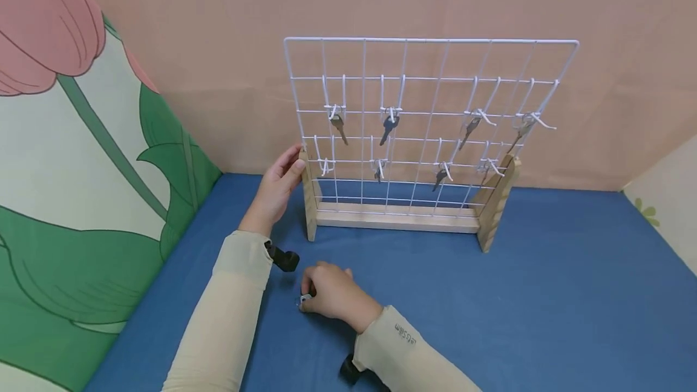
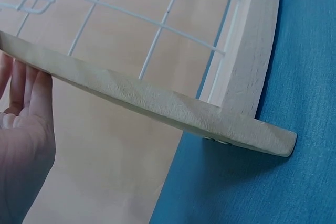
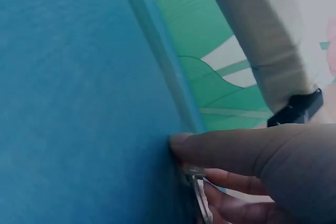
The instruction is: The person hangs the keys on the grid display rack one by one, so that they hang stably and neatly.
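A white wire grid rack [image 1: 430,39] on a wooden stand [image 1: 397,218] stands upright with several keys on its hooks. My left hand [image 1: 274,189] grips the top of the stand's left upright [image 2: 157,103], its fingers reaching behind the wood. Low in front of the rack, my right hand [image 1: 337,295] pinches a small metal key [image 3: 202,198] between thumb and fingers, close over the blue cloth. The fingers hide most of this key. Along the upper row hang keys such as the dark one [image 1: 389,128]; the lower left hook [image 1: 325,167] carries none.
Blue cloth [image 1: 572,295] covers the table. Behind the rack rises a plain tan backdrop [image 1: 229,35], and a flower-printed panel [image 1: 81,271] borders the left side. A black wrist camera [image 1: 283,257] sits below my left hand.
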`<state>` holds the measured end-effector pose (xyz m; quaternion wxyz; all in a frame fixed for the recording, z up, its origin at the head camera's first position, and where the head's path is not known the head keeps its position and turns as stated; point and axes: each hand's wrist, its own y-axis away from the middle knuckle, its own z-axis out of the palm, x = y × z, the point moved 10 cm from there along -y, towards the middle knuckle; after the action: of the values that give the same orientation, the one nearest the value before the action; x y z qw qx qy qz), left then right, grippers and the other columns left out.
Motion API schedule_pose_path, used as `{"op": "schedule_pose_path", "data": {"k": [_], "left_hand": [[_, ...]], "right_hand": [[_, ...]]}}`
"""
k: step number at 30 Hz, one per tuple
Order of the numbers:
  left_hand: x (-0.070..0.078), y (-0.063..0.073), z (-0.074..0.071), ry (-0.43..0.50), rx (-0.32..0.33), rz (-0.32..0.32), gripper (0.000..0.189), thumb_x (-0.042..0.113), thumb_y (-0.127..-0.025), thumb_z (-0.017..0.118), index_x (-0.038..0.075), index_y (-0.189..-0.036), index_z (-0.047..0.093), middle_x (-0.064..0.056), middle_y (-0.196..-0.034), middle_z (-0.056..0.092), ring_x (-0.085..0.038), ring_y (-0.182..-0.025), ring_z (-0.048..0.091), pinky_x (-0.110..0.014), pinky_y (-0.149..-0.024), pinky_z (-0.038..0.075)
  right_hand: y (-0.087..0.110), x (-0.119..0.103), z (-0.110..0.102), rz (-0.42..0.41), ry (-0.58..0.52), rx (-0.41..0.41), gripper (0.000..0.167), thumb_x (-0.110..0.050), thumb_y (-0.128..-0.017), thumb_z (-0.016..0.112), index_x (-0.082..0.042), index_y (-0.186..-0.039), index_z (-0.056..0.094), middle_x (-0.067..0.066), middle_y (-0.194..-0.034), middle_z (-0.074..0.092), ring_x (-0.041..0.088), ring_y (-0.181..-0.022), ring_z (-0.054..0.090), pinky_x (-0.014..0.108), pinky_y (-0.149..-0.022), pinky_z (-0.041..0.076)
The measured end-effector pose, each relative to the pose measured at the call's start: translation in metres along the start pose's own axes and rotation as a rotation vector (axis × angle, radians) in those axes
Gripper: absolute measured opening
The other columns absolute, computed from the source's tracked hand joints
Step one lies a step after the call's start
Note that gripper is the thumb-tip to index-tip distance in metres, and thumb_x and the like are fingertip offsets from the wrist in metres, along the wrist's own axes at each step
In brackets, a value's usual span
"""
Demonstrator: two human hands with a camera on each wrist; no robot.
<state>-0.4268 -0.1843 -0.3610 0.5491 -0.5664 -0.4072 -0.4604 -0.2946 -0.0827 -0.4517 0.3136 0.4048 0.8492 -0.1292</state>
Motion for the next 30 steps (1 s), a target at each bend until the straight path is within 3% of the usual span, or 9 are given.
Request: {"op": "schedule_pose_path", "data": {"k": [8, 13, 21, 25, 30], "left_hand": [[0.004, 0.012, -0.019, -0.037, 0.015, -0.013, 0.057, 0.022, -0.107, 0.049, 0.006, -0.159, 0.030, -0.019, -0.160, 0.030, -0.028, -0.145, 0.034, -0.038, -0.118, 0.031], [0.001, 0.016, -0.027, -0.063, 0.013, -0.023, 0.058, 0.024, -0.107, 0.049, 0.007, -0.159, 0.029, -0.019, -0.161, 0.029, -0.029, -0.147, 0.033, -0.040, -0.119, 0.029], [0.008, 0.004, -0.018, 0.010, 0.004, 0.030, 0.052, 0.013, -0.109, 0.045, 0.001, -0.157, 0.031, -0.024, -0.156, 0.033, -0.040, -0.145, 0.031, -0.043, -0.119, 0.030], [0.010, -0.001, -0.007, 0.027, -0.014, 0.034, 0.051, 0.012, -0.109, 0.044, -0.001, -0.156, 0.031, -0.027, -0.156, 0.031, -0.036, -0.143, 0.035, -0.043, -0.119, 0.030], [0.007, 0.000, 0.002, 0.028, -0.008, 0.020, 0.050, 0.011, -0.108, 0.045, -0.002, -0.155, 0.033, -0.028, -0.154, 0.034, -0.024, -0.132, 0.044, -0.044, -0.118, 0.033]], "right_hand": [[-0.003, -0.016, 0.012, -0.024, 0.057, -0.098, 0.016, -0.009, -0.087, 0.080, -0.019, -0.081, 0.069, -0.011, -0.072, 0.054, 0.005, -0.066, 0.049, 0.031, -0.069, 0.039], [-0.006, -0.023, 0.019, -0.067, 0.067, -0.075, 0.020, -0.009, -0.087, 0.079, -0.020, -0.074, 0.067, -0.011, -0.068, 0.053, 0.004, -0.063, 0.048, 0.030, -0.065, 0.038], [-0.007, -0.010, -0.007, -0.105, -0.130, -0.071, 0.022, -0.008, -0.092, 0.075, -0.011, -0.070, 0.073, -0.008, -0.059, 0.058, 0.004, -0.050, 0.049, 0.019, -0.050, 0.043], [0.001, 0.000, -0.042, -0.132, -0.166, 0.047, 0.014, -0.011, -0.094, 0.073, -0.009, -0.082, 0.079, -0.006, -0.073, 0.063, 0.006, -0.061, 0.052, 0.022, -0.056, 0.046], [0.014, 0.004, -0.087, -0.149, -0.265, 0.301, 0.011, -0.016, -0.096, 0.071, -0.010, -0.098, 0.081, -0.004, -0.089, 0.065, 0.011, -0.075, 0.054, 0.027, -0.063, 0.050]]}}
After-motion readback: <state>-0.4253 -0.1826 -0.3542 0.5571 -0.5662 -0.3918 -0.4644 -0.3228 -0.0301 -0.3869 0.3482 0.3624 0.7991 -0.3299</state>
